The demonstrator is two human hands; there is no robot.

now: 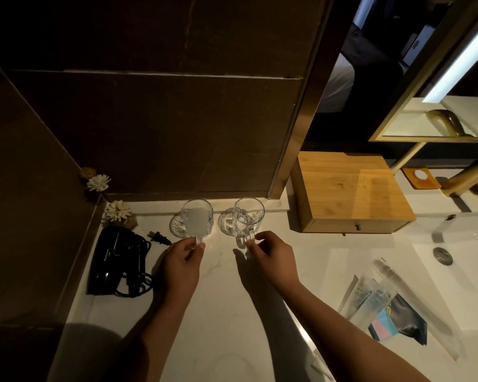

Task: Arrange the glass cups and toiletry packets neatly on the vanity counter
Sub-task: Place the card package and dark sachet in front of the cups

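Head view: a white worktop point(224, 299) under a dark wall, with a sink to the right.
Far left: a black hair dryer point(109, 260) with its coiled cord lies on the worktop, white flower ornaments point(116, 211) behind it.
Left glass cup point(198, 218): upright on a clear coaster near the back edge.
Left hand point(183, 264): fingers pinched closed on this cup's handle.
Right glass cup point(247, 217): upright on its own coaster, just beside the first, handle turned toward the person.
Right hand point(271, 255): fingertips closed on that handle.
Wooden box point(351, 191): against the wall, right of the cups.
Toiletry packets point(381, 304): a loose, overlapping heap at the sink's near edge, well apart from the cups.
Progress: the cups look nearly placed, side by side; likely only handle alignment remains. The packets appear untouched and are the larger part left.
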